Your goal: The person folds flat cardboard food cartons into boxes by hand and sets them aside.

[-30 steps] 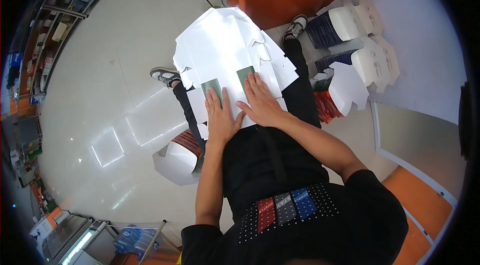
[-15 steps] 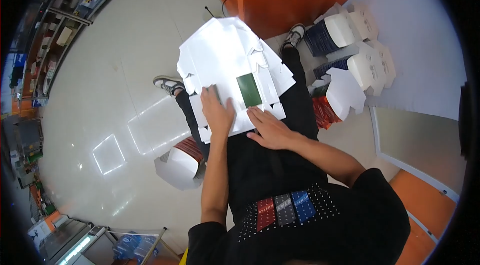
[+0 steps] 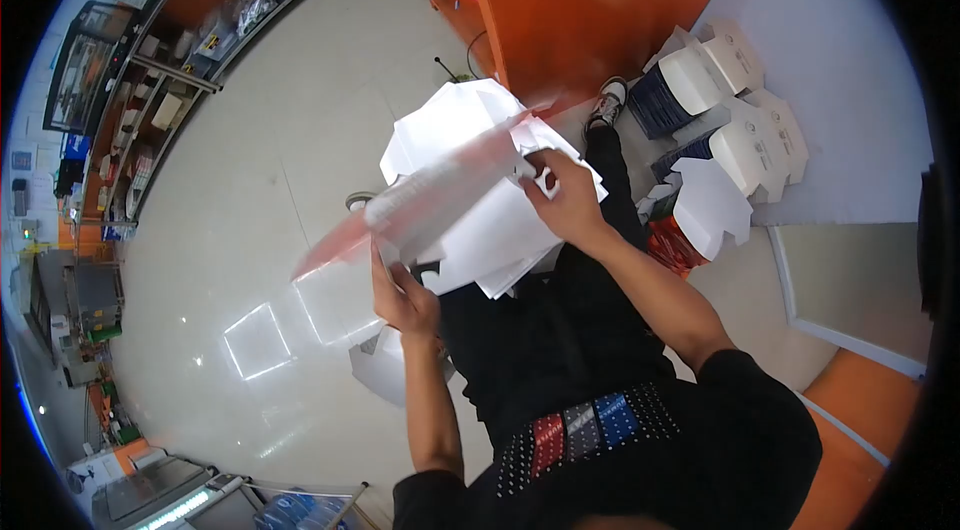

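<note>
A flat cardboard box blank (image 3: pixel 430 192), smeared by motion, is tilted above my lap; it looks greyish white with reddish ends. My left hand (image 3: pixel 405 298) is closed on its near left edge, thumb and fingers pinching it. At the other end, my right hand (image 3: pixel 572 198) has its fingers curled in a pinch on the blank's right part. Below it, a stack of white die-cut blanks (image 3: pixel 490 240) lies across my thighs, partly covered by the raised one. The green patch is not visible now.
Stacks of folded white cartons (image 3: pixel 690 80) with dark blue sides stand on the floor at the right, beside a red-sided stack (image 3: pixel 690 230). Another white stack (image 3: pixel 385 365) sits near my left leg. An orange panel (image 3: pixel 590 0) rises ahead; shelves (image 3: pixel 160 110) line the left.
Both hands were lying on the white blanks with a green patch showing. Now they have lifted one blank and hold it tilted in the air. The view has shifted slightly.
</note>
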The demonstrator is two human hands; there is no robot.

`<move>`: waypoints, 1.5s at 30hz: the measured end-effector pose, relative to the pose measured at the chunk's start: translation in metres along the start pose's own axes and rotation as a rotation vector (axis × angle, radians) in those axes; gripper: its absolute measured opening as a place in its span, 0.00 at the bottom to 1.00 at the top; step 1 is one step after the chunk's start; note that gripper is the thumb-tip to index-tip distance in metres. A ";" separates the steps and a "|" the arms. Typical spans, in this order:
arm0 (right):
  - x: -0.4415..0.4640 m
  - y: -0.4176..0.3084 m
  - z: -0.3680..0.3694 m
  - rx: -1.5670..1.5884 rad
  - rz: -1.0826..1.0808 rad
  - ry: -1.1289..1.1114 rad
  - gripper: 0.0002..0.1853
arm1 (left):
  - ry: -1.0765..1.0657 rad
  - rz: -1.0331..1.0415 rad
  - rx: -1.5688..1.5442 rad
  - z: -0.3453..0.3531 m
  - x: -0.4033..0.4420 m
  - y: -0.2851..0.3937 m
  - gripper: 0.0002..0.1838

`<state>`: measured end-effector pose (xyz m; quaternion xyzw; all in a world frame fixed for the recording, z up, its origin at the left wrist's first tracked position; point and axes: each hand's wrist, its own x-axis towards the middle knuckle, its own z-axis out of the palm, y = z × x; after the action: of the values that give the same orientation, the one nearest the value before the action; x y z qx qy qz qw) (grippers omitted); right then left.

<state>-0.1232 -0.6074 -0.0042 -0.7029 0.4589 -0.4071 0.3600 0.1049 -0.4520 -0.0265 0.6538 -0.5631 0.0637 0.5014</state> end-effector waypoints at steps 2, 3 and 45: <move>-0.003 0.018 0.000 -0.007 -0.114 -0.003 0.15 | -0.098 0.099 0.222 -0.004 -0.011 -0.054 0.21; -0.009 0.021 0.000 0.030 -0.152 0.021 0.16 | -0.096 0.242 0.392 -0.001 -0.012 -0.074 0.22; -0.057 -0.054 -0.045 -0.179 -0.713 -0.082 0.24 | -0.037 -0.943 -1.105 0.029 0.073 0.113 0.20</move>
<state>-0.1593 -0.5423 0.0479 -0.8630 0.2044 -0.4367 0.1507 0.0263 -0.5064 0.0730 0.4793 -0.1798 -0.4642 0.7228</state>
